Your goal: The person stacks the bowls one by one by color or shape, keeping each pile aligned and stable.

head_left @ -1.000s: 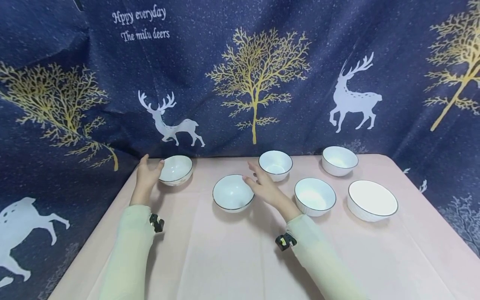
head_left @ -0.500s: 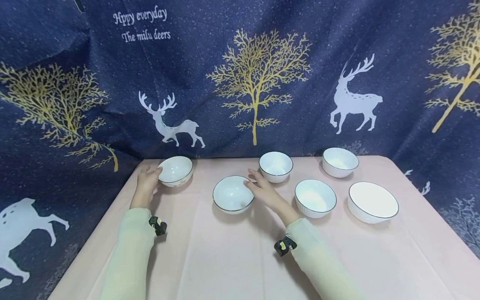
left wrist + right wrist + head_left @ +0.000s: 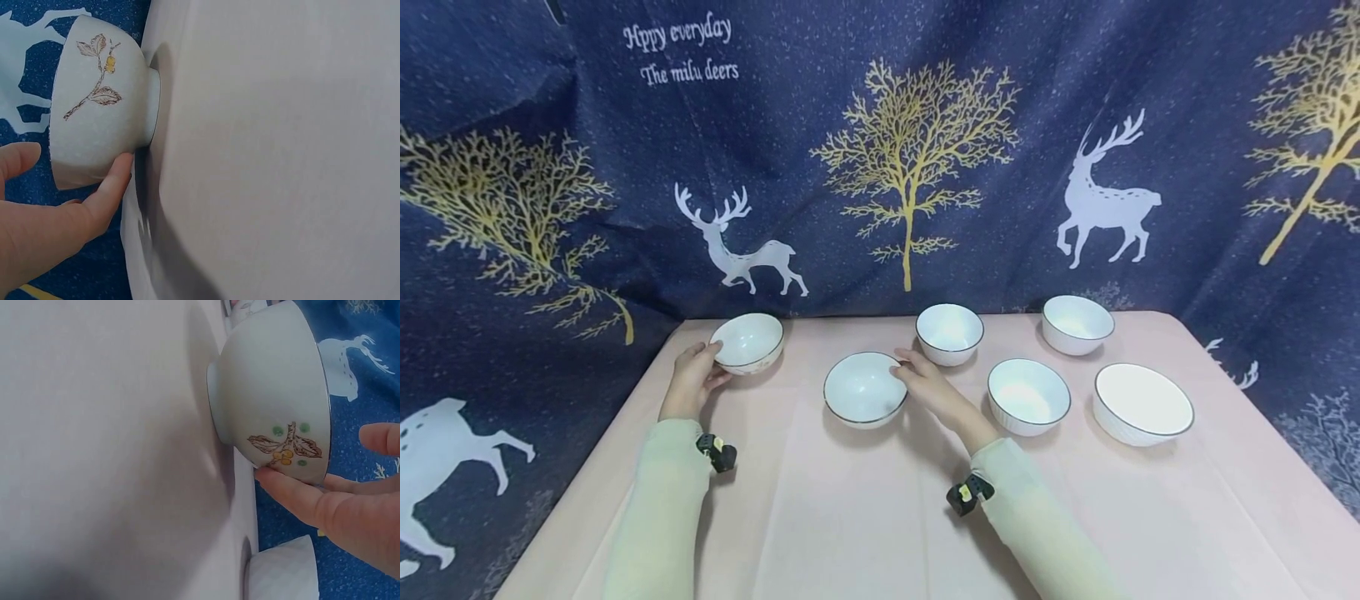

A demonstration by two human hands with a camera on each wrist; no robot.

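Both hands are sitting closer in than a second ago: the left hand [image 3: 694, 375] is now reaching its fingers under the side of a white, round, ceramic-looking bowl [image 3: 748, 340] with a brown sprig print, and the right hand [image 3: 928, 387] is settling lower beside a second white, round, dark-rimmed bowl [image 3: 865, 387]. Both bowls are standing upright on the pale pink tablecloth [image 3: 850, 517]. That first bowl is lying to the right of the left hand and slightly beyond it; its neighbour is lying to the left of the right hand, so the pair is standing between the hands, each bowl nearer its own. Being round, neither is showing a long axis. Neither hand is gripping: in the wrist views, extended fingers are touching the outer wall low down, while the thumb is hovering above the rim, apart from it.
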